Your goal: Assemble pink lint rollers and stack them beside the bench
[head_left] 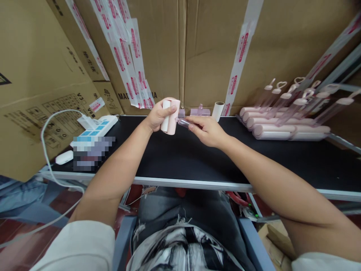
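My left hand (163,113) is closed round a pink-and-white cylinder (175,119), held upright above the black tabletop, its thumb across the front. My right hand (207,130) grips a translucent pinkish handle (184,122) between thumb and fingers. The handle's tip meets the cylinder's pink side; whether it sits inside or only touches cannot be made out. Behind my hands lies a translucent lilac piece (200,111) with a short upright stub. A white hollow tube (218,111) stands beside it, near the cardboard.
At the right, several pink-and-white cylinders with translucent handles and loops (287,122) are lined up. A power strip (98,130) with a white cable and a white rounded case (64,157) sits at the left. Large taped cardboard boxes (208,56) wall the back of the black table (191,162).
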A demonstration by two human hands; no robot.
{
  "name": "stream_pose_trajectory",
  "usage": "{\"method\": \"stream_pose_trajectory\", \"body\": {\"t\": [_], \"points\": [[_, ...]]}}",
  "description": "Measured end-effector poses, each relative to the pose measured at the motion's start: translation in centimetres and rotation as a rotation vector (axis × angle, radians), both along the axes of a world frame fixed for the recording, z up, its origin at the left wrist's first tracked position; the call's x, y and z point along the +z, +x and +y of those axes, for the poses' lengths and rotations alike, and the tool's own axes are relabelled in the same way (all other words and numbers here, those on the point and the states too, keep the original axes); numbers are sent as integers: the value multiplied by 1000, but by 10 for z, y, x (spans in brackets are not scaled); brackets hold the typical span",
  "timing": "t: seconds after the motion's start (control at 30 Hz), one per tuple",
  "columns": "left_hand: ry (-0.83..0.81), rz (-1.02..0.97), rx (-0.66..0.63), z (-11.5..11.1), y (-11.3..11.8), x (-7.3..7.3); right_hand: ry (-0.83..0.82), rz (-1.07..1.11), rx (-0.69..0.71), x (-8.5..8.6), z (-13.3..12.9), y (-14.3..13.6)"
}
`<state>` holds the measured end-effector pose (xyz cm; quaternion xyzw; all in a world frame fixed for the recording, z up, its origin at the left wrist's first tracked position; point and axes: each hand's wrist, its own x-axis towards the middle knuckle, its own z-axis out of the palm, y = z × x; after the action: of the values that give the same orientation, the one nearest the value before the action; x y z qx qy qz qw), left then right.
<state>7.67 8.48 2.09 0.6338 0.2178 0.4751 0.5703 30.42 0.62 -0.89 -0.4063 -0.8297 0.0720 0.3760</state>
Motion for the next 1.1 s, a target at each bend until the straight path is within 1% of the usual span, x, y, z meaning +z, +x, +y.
{"method": "stream_pose_trajectory", "body": {"t": [0.1, 0.23, 0.47, 0.57, 0.7, 0.83, 0.93, 0.97, 1.03, 1.07, 1.1], "points": [[19, 40, 19, 3, -1, -2, 20, -72, -41, 0, 0, 0], [37, 87, 91, 8, 0, -4, 71, -153, -114, -1, -4, -5], [52, 105, 138, 11, 5, -8, 70, -292, -269, 0, -12, -15], [81, 152, 170, 11, 8, -11, 59, -327, -287, -1, -13, -16], [103, 181, 192, 11, 11, -14, 31, -323, -273, -4, -11, -19], [98, 216, 189, 12, 6, -11, 11, -265, -223, -8, -4, -20], [44, 158, 192, 24, -7, -6, 37, -150, -218, -6, 1, -13], [26, 130, 219, 31, -13, -6, 64, -78, -231, -3, 2, -9], [19, 136, 323, 49, -21, -8, 149, 110, -281, 2, 7, 3], [50, 180, 401, 57, -24, -12, 195, 208, -308, 4, 9, 9], [103, 274, 485, 66, -24, -17, 237, 295, -332, 6, 12, 15]]}}
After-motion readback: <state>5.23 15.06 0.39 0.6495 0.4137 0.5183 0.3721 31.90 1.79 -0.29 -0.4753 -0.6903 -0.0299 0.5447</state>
